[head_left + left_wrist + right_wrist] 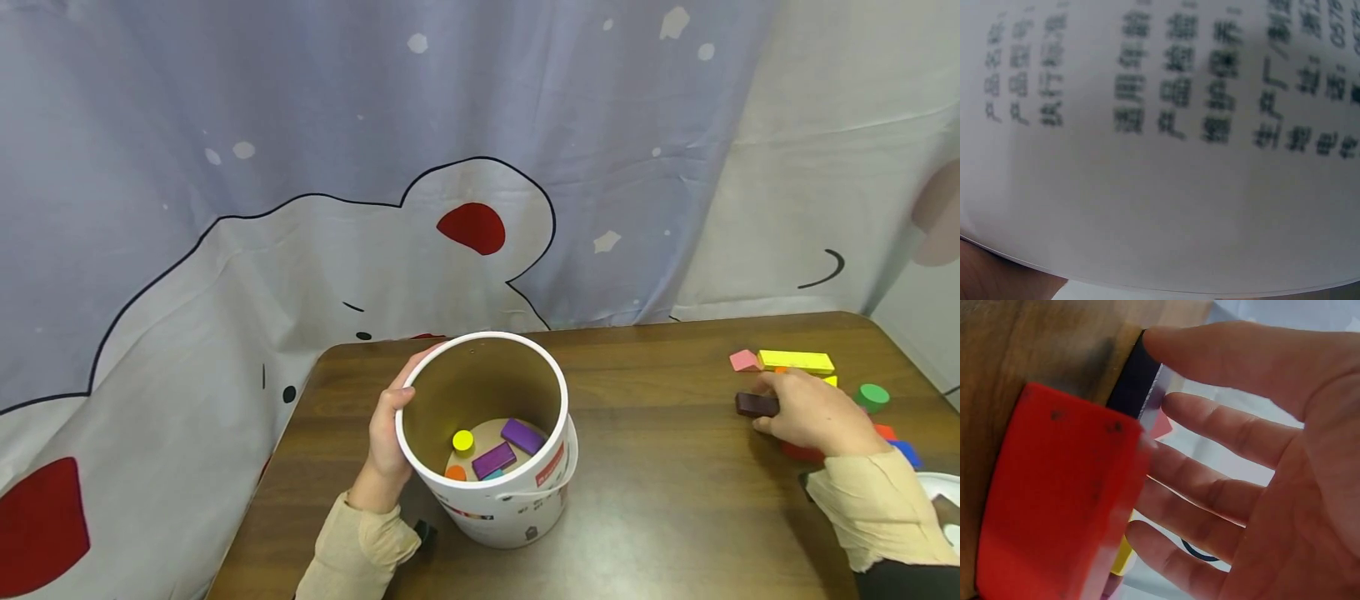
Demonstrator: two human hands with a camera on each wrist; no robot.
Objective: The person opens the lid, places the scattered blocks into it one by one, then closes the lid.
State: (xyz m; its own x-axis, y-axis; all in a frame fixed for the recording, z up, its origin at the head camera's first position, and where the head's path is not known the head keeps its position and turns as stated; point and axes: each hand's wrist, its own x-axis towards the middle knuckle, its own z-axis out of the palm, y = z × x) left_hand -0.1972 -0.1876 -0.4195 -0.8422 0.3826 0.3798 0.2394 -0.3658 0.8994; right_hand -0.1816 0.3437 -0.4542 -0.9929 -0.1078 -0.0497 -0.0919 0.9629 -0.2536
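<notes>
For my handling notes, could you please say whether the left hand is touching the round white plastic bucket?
Touching: the head view shows the left hand gripping the white bucket, its thumb over the rim.

Dark brown block; white printed bucket; brown wood-grain table

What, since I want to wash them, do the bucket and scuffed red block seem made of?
Bucket: probably plastic, smooth and thin-walled, with print across its white outside. Red block: perhaps painted wood; its satin-looking coat shows dark scuffs, but plastic is possible.
</notes>
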